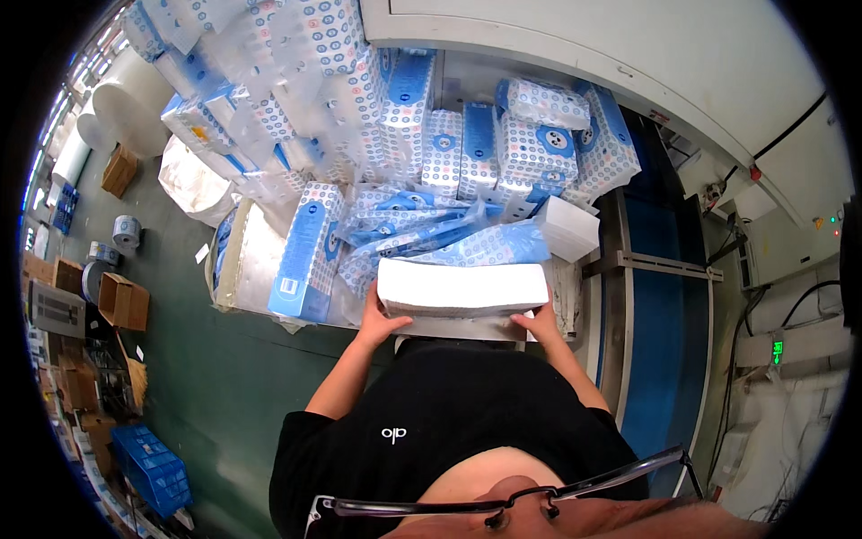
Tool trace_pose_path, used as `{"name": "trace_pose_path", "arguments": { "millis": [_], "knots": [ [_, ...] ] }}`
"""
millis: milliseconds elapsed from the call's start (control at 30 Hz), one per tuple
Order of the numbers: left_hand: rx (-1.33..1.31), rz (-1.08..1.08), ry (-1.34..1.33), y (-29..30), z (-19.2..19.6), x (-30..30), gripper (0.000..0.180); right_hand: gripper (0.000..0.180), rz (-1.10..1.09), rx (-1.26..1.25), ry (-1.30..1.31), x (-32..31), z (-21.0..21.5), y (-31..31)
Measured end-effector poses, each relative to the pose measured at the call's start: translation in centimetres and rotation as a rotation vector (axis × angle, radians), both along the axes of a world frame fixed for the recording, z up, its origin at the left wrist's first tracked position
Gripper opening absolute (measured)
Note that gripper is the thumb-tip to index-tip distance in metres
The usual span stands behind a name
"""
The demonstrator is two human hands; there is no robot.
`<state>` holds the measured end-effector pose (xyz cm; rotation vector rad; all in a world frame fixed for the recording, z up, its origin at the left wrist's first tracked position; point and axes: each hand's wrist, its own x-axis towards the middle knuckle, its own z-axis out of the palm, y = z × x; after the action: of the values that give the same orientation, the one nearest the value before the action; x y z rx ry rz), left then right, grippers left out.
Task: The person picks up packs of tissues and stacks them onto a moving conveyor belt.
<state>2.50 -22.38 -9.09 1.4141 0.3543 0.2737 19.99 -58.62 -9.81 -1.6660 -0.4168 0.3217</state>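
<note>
A thick white stack of tissues (pixel 462 286) lies across the front of the work table, close to my body. My left hand (pixel 379 316) is closed round its left end, thumb on the near side. At its right end my right hand (pixel 539 321) grips it the same way; the fingers of both hands are partly hidden behind the stack. Just beyond it lie crumpled blue-and-white printed plastic bags (pixel 422 229). A filled tissue pack (pixel 307 251) with a blue side leans left of the bags. Another white tissue block (pixel 568 228) rests to their right.
Packed tissue bundles (pixel 530 144) stand at the back under a white machine cover (pixel 628 36). A tall pile of printed packs (pixel 305 81) rises at the back left. On the right runs a blue conveyor belt (pixel 664 332). A blue crate (pixel 151 469) sits on the green floor.
</note>
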Motion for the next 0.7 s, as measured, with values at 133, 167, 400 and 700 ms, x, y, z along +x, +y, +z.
{"name": "trace_pose_path", "arguments": {
  "millis": [133, 167, 400, 700],
  "knots": [
    [0.091, -0.056, 0.094, 0.7, -3.1, 1.1, 0.1, 0.079, 0.018, 0.026, 0.336, -0.7, -1.6, 0.9],
    [0.067, -0.061, 0.094, 0.6, -2.9, 1.9, 0.098, 0.076, -0.005, 0.003, 0.286, -1.2, -1.0, 1.7],
    [0.013, -0.103, 0.025, 1.9, -1.7, 1.2, 0.089, 0.072, -0.127, 0.019, 0.137, -1.6, -1.1, 0.7],
    [0.276, -0.068, -0.102, -2.2, 6.7, 3.5, 0.098, 0.063, -0.174, 0.112, 0.179, -3.4, 3.3, -0.3]
  ]
}}
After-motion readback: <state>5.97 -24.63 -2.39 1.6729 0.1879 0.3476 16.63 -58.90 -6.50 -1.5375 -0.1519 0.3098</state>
